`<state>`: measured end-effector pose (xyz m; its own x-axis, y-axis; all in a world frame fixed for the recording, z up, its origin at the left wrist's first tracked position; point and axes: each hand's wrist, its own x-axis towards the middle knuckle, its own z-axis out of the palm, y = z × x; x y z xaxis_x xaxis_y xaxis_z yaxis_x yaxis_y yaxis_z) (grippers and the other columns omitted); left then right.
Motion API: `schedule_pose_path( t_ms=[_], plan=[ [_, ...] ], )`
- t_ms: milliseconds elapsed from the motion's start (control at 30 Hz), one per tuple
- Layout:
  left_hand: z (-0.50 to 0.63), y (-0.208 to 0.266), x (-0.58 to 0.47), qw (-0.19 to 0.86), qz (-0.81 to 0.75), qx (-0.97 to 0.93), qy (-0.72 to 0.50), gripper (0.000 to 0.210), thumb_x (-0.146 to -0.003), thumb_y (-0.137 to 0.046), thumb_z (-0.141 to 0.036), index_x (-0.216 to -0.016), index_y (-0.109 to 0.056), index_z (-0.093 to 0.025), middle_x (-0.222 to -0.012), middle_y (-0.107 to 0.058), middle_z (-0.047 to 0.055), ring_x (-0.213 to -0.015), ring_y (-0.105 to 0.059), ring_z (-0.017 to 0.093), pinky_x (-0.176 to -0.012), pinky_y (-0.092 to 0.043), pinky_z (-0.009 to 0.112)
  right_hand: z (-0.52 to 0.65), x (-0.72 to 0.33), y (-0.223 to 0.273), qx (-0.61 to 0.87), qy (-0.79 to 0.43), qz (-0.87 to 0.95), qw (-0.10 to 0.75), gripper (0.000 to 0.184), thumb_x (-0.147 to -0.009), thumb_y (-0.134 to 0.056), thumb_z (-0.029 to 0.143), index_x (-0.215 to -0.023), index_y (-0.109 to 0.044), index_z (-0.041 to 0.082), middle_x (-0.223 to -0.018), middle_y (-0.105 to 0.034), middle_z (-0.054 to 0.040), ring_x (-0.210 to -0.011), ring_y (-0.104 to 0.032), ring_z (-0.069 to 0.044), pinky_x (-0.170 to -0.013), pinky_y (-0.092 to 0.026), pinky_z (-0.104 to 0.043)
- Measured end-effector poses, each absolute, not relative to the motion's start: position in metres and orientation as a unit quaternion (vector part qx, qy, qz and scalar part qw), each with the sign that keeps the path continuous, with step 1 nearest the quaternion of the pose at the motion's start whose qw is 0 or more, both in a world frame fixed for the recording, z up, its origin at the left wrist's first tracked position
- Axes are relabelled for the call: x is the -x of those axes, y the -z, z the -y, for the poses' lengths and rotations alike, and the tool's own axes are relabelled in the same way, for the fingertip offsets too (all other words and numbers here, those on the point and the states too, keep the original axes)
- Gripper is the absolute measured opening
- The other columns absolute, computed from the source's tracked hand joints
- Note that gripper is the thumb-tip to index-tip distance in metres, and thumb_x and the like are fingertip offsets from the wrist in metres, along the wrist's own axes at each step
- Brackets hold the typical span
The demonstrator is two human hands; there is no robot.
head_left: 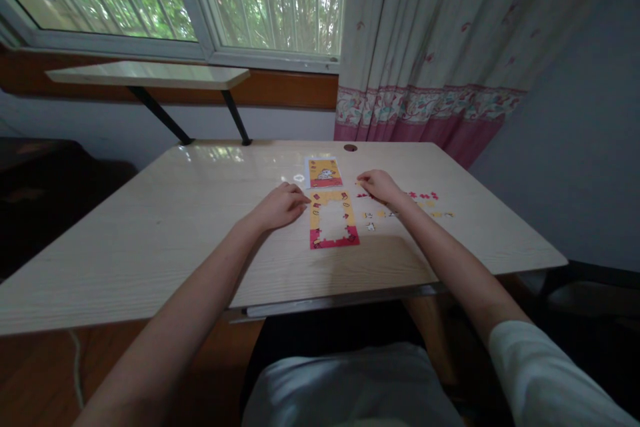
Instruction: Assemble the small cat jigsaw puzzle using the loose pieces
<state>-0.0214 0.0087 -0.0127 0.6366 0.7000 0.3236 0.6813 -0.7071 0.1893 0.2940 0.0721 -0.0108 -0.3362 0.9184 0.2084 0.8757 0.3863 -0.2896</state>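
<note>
A jigsaw puzzle point(315, 220) lies flat on the table, its yellow and red border joined around a bare, ragged-edged middle. Just beyond it is a reference picture point(325, 181) of a white cartoon animal on yellow and red. My left hand point(284, 205) rests at the puzzle's upper left edge, fingers loosely bent and holding nothing, fingertips touching or very near the border. To the right of the picture, my right hand point(379, 185) pinches a small yellowish puzzle piece point(359, 183) low over the tabletop. Loose red pieces point(434, 196) and white-and-yellow pieces point(370, 227) lie around my right forearm, which hides some.
The pale wooden table point(200, 233) carries a raised shelf point(150, 73) on black legs at the back left. A small white object point(299, 177) lies left of the picture. Near the back edge is a round cable hole point(351, 147). Curtains point(425, 47) hang behind.
</note>
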Motion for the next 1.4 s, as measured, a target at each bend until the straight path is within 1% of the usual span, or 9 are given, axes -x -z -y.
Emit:
schedule_pose_path(
  t_ms=[67,133,233,367,767,933,1100,1233,1400],
  plan=[
    [-0.008,0.012,0.021,0.021,-0.386,-0.903,-0.187,0.028,-0.088,-0.052,-0.023,-0.103,-0.075,-0.019,-0.096,-0.068,0.011,-0.09,-0.059,0.024,-0.086,-0.046,0.04,-0.071,-0.293,0.01,0.574,-0.044,0.801,0.164,0.031,-0.089,-0.06,0.029,-0.111,-0.073,0.013,-0.109,-0.074,-0.0139,-0.101,-0.068,-0.024,-0.091,-0.049,-0.032],
    [-0.008,0.011,0.02,0.021,-0.389,-0.902,-0.185,0.027,-0.088,-0.052,-0.023,-0.103,-0.075,-0.019,-0.096,-0.068,0.011,-0.09,-0.06,0.024,-0.086,-0.046,0.04,-0.07,-0.292,0.009,0.578,-0.038,0.801,0.153,0.03,-0.088,-0.061,0.032,-0.105,-0.075,0.012,-0.104,-0.074,-0.0151,-0.097,-0.069,-0.024,-0.088,-0.05,-0.032],
    [-0.007,0.011,0.02,0.022,-0.386,-0.904,-0.183,0.028,-0.088,-0.052,-0.023,-0.103,-0.075,-0.017,-0.095,-0.068,0.012,-0.09,-0.06,0.024,-0.086,-0.046,0.04,-0.072,-0.292,0.009,0.555,-0.062,0.815,0.154,0.023,-0.089,-0.06,0.022,-0.102,-0.077,0.015,-0.104,-0.075,-0.0123,-0.097,-0.069,-0.022,-0.089,-0.049,-0.03],
    [-0.007,0.011,0.019,0.018,-0.385,-0.905,-0.181,0.028,-0.089,-0.052,-0.023,-0.103,-0.075,-0.016,-0.095,-0.067,0.013,-0.09,-0.06,0.024,-0.085,-0.047,0.04,-0.075,-0.296,0.012,0.541,-0.082,0.82,0.169,0.025,-0.086,-0.059,0.013,-0.105,-0.076,0.017,-0.107,-0.075,-0.0101,-0.101,-0.069,-0.021,-0.092,-0.049,-0.031],
    [-0.007,0.012,0.02,0.024,-0.382,-0.905,-0.187,0.03,-0.089,-0.05,-0.024,-0.104,-0.075,-0.016,-0.096,-0.067,0.013,-0.09,-0.059,0.025,-0.085,-0.047,0.041,-0.073,-0.294,0.007,0.546,-0.093,0.816,0.168,0.021,-0.085,-0.059,0.011,-0.098,-0.075,0.015,-0.103,-0.075,-0.0114,-0.098,-0.068,-0.02,-0.088,-0.048,-0.029],
    [-0.007,0.011,0.021,0.035,-0.388,-0.901,-0.191,0.028,-0.088,-0.051,-0.025,-0.102,-0.075,-0.018,-0.095,-0.067,0.012,-0.09,-0.059,0.025,-0.086,-0.046,0.041,-0.073,-0.294,0.007,0.548,-0.104,0.808,0.187,0.013,-0.082,-0.063,0.013,-0.09,-0.073,0.014,-0.095,-0.075,-0.0104,-0.087,-0.067,-0.018,-0.08,-0.049,-0.027],
    [-0.007,0.01,0.021,0.029,-0.39,-0.901,-0.188,0.03,-0.089,-0.05,-0.025,-0.103,-0.075,-0.015,-0.096,-0.067,0.013,-0.09,-0.059,0.024,-0.086,-0.047,0.04,-0.07,-0.294,0.008,0.556,-0.201,0.771,0.236,0.009,-0.078,-0.068,0.019,-0.085,-0.068,0.014,-0.079,-0.071,-0.0055,-0.067,-0.062,-0.013,-0.063,-0.045,-0.023],
    [-0.002,0.007,0.014,0.074,-0.4,-0.88,-0.246,0.026,-0.088,-0.053,-0.025,-0.1,-0.075,-0.018,-0.096,-0.069,0.01,-0.091,-0.06,0.024,-0.089,-0.046,0.041,-0.058,-0.28,0.006,0.517,-0.37,0.705,0.315,0.012,-0.075,-0.069,0.022,-0.083,-0.063,0.016,-0.065,-0.065,-0.0006,-0.052,-0.053,-0.01,-0.051,-0.039,-0.021],
    [0.009,0.004,-0.007,0.188,-0.428,-0.81,-0.353,0.018,-0.087,-0.059,-0.029,-0.09,-0.075,-0.02,-0.09,-0.072,0.007,-0.082,-0.061,0.019,-0.077,-0.048,0.033,-0.032,-0.246,0.0,0.421,-0.509,0.662,0.354,0.027,-0.065,-0.079,0.033,-0.077,-0.062,0.016,-0.065,-0.064,0.0004,-0.056,-0.054,-0.009,-0.053,-0.04,-0.021]
  ],
)
